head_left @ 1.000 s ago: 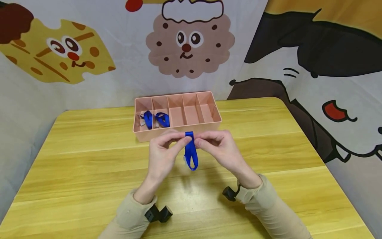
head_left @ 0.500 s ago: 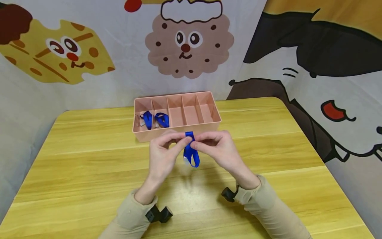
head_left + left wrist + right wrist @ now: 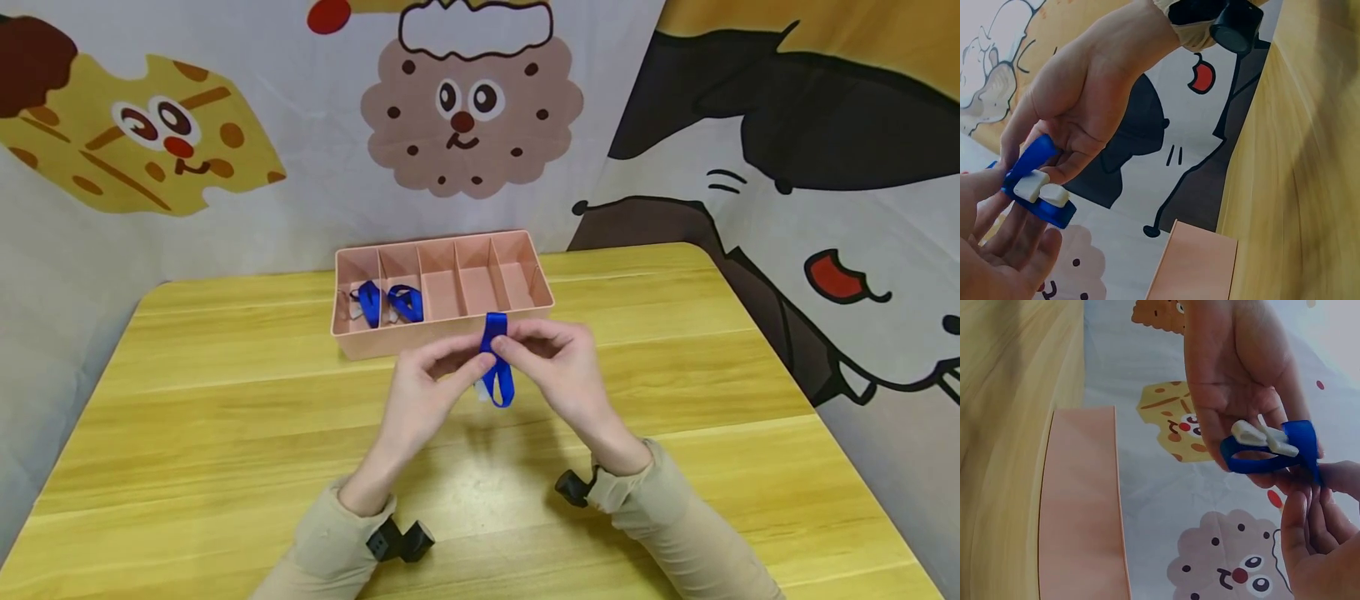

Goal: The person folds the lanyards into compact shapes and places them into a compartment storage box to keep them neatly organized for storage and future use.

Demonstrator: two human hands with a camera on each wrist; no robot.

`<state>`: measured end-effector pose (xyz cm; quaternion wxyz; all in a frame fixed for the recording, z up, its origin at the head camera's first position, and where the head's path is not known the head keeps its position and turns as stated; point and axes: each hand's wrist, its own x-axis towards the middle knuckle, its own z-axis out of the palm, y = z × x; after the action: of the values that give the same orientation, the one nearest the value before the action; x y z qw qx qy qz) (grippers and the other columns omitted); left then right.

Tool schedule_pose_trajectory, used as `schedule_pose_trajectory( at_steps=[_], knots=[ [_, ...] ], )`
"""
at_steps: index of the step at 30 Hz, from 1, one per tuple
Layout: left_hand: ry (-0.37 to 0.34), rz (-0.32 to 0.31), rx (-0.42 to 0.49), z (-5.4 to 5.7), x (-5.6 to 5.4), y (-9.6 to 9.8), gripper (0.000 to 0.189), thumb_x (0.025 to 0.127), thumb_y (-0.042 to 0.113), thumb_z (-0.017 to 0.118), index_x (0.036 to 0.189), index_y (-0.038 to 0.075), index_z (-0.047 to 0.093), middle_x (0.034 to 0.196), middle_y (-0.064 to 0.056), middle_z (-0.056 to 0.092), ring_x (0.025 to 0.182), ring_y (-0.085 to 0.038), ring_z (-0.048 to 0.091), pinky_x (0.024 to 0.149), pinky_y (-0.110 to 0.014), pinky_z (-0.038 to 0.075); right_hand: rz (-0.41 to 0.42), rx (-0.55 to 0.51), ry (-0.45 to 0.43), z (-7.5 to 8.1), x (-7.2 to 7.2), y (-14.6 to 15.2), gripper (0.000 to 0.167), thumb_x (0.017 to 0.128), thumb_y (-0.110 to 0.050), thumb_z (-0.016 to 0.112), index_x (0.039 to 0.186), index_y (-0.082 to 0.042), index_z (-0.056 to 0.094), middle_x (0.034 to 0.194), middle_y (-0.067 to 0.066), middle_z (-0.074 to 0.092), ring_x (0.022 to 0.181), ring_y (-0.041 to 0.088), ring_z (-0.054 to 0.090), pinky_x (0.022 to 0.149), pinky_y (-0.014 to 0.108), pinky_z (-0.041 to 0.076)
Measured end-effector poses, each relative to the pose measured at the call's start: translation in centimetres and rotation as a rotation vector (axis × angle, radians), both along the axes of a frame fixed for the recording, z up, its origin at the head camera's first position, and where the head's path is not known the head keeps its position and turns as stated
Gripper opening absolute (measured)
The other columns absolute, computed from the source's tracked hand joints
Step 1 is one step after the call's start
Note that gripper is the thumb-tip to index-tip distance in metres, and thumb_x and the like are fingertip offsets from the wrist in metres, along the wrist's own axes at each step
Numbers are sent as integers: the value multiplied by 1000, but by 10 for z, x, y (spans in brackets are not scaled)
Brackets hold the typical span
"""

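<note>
A folded blue lanyard (image 3: 496,325) is between my two hands in the head view, its loop hanging down over the table. My left hand (image 3: 422,390) pinches it from the left between thumb and fingers. From the other side my right hand (image 3: 568,377) pinches it slightly higher, thumb in front. White plastic pieces (image 3: 1032,186) hang with the blue band in the left wrist view. The right wrist view shows the white pieces (image 3: 1264,437) beside a loop. Fingers hide the middle of the lanyard.
Behind the hands stands a pink divided box (image 3: 442,335) on the wooden table (image 3: 225,417). Blue lanyards lie in its two leftmost compartments: one lanyard (image 3: 368,303) at far left, another lanyard (image 3: 406,303) beside it. A printed cloth (image 3: 300,225) hangs behind the table.
The lanyard has moved a little up and to the right, and more of its top stands above the fingers. My left hand has shifted right; the right hand's grip sits higher than half a second ago.
</note>
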<state>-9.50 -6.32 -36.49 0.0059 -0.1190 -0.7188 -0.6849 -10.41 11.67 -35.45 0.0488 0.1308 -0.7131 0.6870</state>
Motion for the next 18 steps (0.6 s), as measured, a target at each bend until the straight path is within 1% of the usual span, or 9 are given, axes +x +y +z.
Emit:
schedule_pose_trajectory(
  at_steps=[2,5,9,12,15,18],
  knots=[
    [-15,-11,-10,-1,0,0,27,97,5,74,122,-5,75,120,-24,77,94,2,74,89,-23,62,-18,-9,-8,1,0,1,13,93,6,72,100,17,72,88,-21,78,84,3,75,81,21,63],
    [-28,3,-6,0,0,0,23,97,5,74,118,-5,76,116,-24,78,88,1,74,83,-22,63,-26,0,-22,1,-1,2,14,94,4,73,101,16,72,89,-21,78,85,3,75,82,21,63],
    [-17,43,-20,0,0,1,18,95,5,76,110,-5,79,106,-24,80,82,0,73,77,-21,62,-6,7,-33,1,-1,2,16,94,4,73,104,17,72,91,-22,78,87,3,75,84,22,63],
    [0,83,-11,-1,1,3,16,93,4,78,106,-6,80,103,-25,80,79,1,73,74,-20,62,-5,8,-34,1,-2,1,17,95,4,72,106,17,71,92,-22,77,92,4,75,86,22,63],
    [21,121,12,-2,3,5,14,92,2,78,104,-6,80,101,-25,80,77,2,73,71,-19,61,-12,9,-34,1,-2,1,17,95,4,71,106,18,71,94,-22,77,96,5,74,88,22,63],
    [39,153,30,-3,5,9,13,92,1,78,102,-7,80,100,-26,80,76,3,72,68,-17,59,-17,20,-29,1,-3,0,17,96,2,71,106,16,71,94,-22,76,96,5,73,87,21,63]
  ],
)
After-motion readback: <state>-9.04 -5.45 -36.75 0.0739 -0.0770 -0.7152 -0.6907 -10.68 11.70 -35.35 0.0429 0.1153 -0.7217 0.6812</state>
